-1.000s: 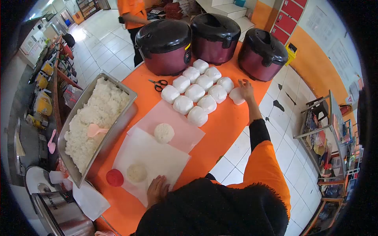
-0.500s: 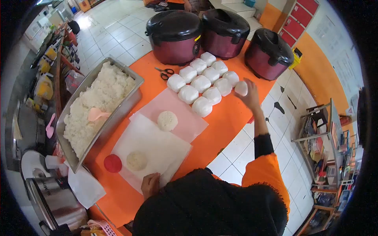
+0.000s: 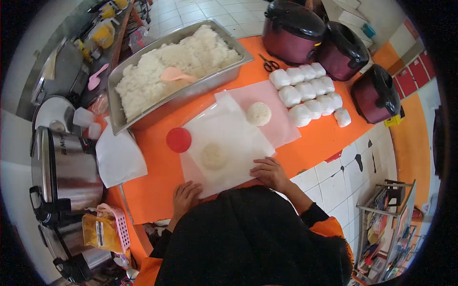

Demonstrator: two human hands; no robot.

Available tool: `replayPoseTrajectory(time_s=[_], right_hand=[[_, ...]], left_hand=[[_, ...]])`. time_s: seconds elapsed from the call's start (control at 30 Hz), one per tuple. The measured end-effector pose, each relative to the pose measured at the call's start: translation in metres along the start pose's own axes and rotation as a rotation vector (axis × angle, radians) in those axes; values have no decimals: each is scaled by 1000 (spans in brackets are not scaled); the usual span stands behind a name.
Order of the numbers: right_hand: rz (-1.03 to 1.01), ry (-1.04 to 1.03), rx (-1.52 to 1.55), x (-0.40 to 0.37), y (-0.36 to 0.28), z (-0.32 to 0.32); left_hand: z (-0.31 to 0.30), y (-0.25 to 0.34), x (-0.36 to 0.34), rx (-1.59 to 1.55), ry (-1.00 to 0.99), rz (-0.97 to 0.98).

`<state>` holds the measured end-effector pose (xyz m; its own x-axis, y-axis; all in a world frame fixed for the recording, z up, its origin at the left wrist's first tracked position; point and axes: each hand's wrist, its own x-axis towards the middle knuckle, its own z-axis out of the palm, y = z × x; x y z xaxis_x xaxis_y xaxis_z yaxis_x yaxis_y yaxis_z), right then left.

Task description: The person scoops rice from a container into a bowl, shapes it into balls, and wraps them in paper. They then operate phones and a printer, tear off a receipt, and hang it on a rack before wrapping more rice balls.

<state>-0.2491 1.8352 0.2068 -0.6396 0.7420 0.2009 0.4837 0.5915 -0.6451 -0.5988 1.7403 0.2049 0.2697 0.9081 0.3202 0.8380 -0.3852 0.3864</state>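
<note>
**Now both hands are back at the white paper**

Just now the white paper (image 3: 234, 126) lies flat on the orange tabletop (image 3: 324, 138), close in front of the person, with a small flattened mound of rice (image 3: 213, 156) near its middle. The right hand (image 3: 270, 172), which a moment ago was stretched out to the far end of the wrapped rice parcels (image 3: 307, 91), has come back and rests on the paper's near right edge. Its fingers are loosely spread and grip nothing. The left hand (image 3: 185, 196) stays at the near left corner, palm down, fingers open and empty.

The parcel it carried (image 3: 342, 117) now sits by itself at the end of the rows, touching or just beside its neighbours. So that parcel is set down, and the mound on the paper is unwrapped.

A red lid (image 3: 179, 139) sits just beside the paper's left edge. Behind it a pink sheet (image 3: 286, 128) carries a rounder ball of rice (image 3: 258, 113). Further back stands a metal tray (image 3: 191, 94) heaped with rice, a pink scoop (image 3: 174, 74) lying on top. Scissors (image 3: 270, 63) and three dark red rice cookers (image 3: 292, 29) stand beyond the parcels.
</note>
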Motion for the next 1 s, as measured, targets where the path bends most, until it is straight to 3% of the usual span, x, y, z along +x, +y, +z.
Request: replayPoseTrajectory(time_s=[0.1, 0.17, 0.3, 0.37, 0.47, 0.57, 0.67, 0.7, 0.77, 0.8, 0.87, 0.9, 0.93, 1.0], right_hand=[[40, 62, 44, -10, -7, -7], [67, 158, 78, -12, -4, -1], [492, 375, 358, 9, -13, 23], [627, 419, 403, 25, -5, 33], [773, 394, 223, 48, 1, 39], [666, 366, -147, 55, 4, 43], [740, 109, -177, 60, 4, 40], [644, 157, -276, 70, -3, 27], [456, 244, -459, 91, -18, 7], [416, 269, -369, 103, -12, 8], [328, 329, -206, 134, 13, 17], [170, 393, -181, 151, 16, 18], [119, 357, -315, 170, 22, 21], [334, -17, -434, 201, 26, 22]], left_hand=[[-9, -4, -8, -149, 60, -20], [3, -8, -4, -395, 160, -150], [3, -2, 42, -744, 209, -594], [14, -15, 65, -753, 253, -587], [19, -23, 90, -645, 308, -539], [33, -38, 94, -547, 389, -451], [34, -47, 85, -409, 365, -429], [29, -46, 90, -352, 346, -426], [15, -26, 96, -123, 490, -404], [10, -17, 101, -12, 567, -385], [17, -9, 90, 18, 400, -106], [21, -3, 87, 95, 258, 37], [25, 5, 84, 178, 117, 178], [36, 25, 82, 90, 38, 135]])
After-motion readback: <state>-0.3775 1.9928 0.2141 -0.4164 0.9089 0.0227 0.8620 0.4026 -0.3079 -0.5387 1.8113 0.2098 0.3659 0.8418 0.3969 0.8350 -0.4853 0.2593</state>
